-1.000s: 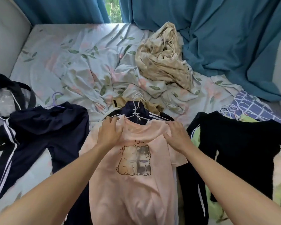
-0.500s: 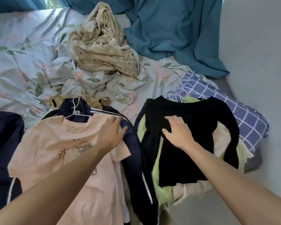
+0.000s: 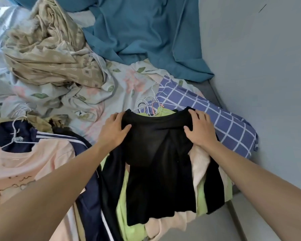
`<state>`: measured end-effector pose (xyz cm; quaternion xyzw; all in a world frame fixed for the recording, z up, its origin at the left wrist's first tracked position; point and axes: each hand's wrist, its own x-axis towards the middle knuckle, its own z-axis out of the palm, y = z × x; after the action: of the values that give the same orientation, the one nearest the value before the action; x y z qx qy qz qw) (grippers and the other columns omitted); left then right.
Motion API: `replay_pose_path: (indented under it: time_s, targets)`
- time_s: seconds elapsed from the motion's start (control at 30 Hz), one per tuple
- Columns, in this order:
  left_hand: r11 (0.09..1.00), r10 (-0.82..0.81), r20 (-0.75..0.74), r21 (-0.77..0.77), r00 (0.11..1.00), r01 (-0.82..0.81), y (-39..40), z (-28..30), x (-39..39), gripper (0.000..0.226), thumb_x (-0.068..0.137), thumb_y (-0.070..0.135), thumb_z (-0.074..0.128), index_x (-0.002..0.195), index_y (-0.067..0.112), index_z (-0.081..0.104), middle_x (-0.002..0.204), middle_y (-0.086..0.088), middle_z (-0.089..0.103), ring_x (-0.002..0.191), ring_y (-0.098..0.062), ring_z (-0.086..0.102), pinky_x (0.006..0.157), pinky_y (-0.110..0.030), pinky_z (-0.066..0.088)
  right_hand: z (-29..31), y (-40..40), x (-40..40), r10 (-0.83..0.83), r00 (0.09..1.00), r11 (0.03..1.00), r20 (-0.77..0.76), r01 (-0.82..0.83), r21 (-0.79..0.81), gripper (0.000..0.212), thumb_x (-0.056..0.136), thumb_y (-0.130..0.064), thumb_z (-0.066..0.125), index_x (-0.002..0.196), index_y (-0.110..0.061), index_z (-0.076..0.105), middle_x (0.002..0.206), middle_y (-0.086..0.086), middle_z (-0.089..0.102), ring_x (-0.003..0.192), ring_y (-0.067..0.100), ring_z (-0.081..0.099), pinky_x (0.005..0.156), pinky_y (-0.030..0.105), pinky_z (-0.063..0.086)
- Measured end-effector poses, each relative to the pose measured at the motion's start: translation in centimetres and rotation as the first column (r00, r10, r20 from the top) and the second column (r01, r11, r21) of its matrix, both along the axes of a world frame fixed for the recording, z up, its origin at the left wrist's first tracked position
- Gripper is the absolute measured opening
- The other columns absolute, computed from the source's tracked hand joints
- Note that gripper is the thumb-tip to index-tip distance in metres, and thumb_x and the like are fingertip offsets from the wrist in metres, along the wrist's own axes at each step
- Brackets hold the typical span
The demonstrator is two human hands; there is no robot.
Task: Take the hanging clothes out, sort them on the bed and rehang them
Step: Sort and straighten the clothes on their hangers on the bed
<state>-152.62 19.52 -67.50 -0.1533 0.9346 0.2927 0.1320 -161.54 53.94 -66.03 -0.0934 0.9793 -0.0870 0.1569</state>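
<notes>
both hands grip the black top at its shoulders: the left hand curls fingers and thumb round the left shoulder, the right hand round the right. the top lies between them on a lime green garment and a cream knit. hanger hooks sit just beyond the fingertips. a pink t-shirt lies left of the left forearm.
</notes>
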Motion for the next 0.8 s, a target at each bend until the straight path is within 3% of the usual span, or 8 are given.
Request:
replay_pose_path:
  time_s: [0.13, 0.23, 0.37, 0.47, 0.6, 0.8]
  targets:
    - [0.996, 0.082, 0.176, 0.000, 0.981, -0.084, -0.8, -1.6, -2.2, 0.079, 0.100, 0.057, 0.059, 0.163, 0.021, 0.028, 0.155, -0.016, 0.043, 0.144, -0.038, 0.044, 0.116, -0.052, 0.040, -1.1, 0.2, -3.1, -0.009, 1.000, 1.000, 0.018, 0.009, 0.002, 0.074, 0.099, -0.047, 0.059, 0.160, -0.019, 0.027, 0.152, 0.012, 0.044, 0.136, 0.039, 0.041, 0.107, 0.053, 0.045]
    - [0.989, 0.133, 0.206, 0.037, 0.970, -0.143, -1.3, -2.4, -2.8, 0.066, 0.098, 0.058, 0.061, 0.150, 0.021, 0.046, 0.138, -0.012, 0.049, 0.132, -0.035, 0.052, 0.113, -0.048, 0.043, -1.4, -0.1, -4.2, -0.009, 1.000, 1.000, -0.019, 0.009, 0.003, 0.066, 0.098, -0.048, 0.061, 0.152, -0.017, 0.038, 0.140, 0.014, 0.050, 0.129, 0.038, 0.042, 0.102, 0.049, 0.044]
    - [0.991, 0.115, 0.122, 0.058, 0.986, -0.122, -1.1, -1.7, -2.4, 0.048, 0.100, 0.059, 0.057, 0.122, 0.016, 0.062, 0.117, -0.004, 0.057, 0.113, -0.027, 0.058, 0.100, -0.044, 0.048, -0.9, 0.1, -4.2, -0.031, 0.993, 0.997, -0.117, 0.022, -0.075, 0.047, 0.097, -0.051, 0.061, 0.123, -0.013, 0.053, 0.118, 0.008, 0.052, 0.115, 0.032, 0.045, 0.092, 0.044, 0.044]
    - [0.988, 0.111, 0.029, 0.106, 0.993, -0.114, -0.3, 0.4, -1.2, 0.042, 0.102, 0.058, 0.054, 0.096, 0.017, 0.061, 0.093, 0.000, 0.067, 0.090, -0.023, 0.064, 0.086, -0.048, 0.052, 0.8, 0.7, -2.9, -0.024, 0.984, 0.984, -0.176, -0.009, -0.180, 0.036, 0.099, -0.051, 0.058, 0.099, -0.016, 0.048, 0.099, 0.000, 0.049, 0.097, 0.024, 0.046, 0.077, 0.038, 0.041]
    - [0.987, 0.109, -0.076, 0.124, 0.991, -0.099, 0.5, 5.1, 1.3, 0.045, 0.101, 0.060, 0.055, 0.086, 0.018, 0.056, 0.077, 0.002, 0.064, 0.076, -0.018, 0.061, 0.077, -0.048, 0.053, 4.4, 1.1, 0.2, -0.045, 0.977, 0.971, -0.210, -0.006, -0.237, 0.037, 0.100, -0.052, 0.056, 0.087, -0.019, 0.045, 0.085, -0.005, 0.047, 0.082, 0.019, 0.047, 0.062, 0.036, 0.037]
    - [0.996, 0.023, -0.170, 0.094, 0.985, -0.007, -0.3, 15.2, 8.8, 0.048, 0.098, 0.065, 0.056, 0.073, 0.026, 0.045, 0.066, 0.004, 0.056, 0.067, -0.009, 0.056, 0.067, -0.042, 0.046, 13.2, -0.6, 7.2, -0.043, 0.936, 0.956, -0.350, -0.064, -0.287, 0.034, 0.093, -0.037, 0.070, 0.077, -0.017, 0.047, 0.073, -0.006, 0.047, 0.077, 0.021, 0.047, 0.059, 0.034, 0.031]
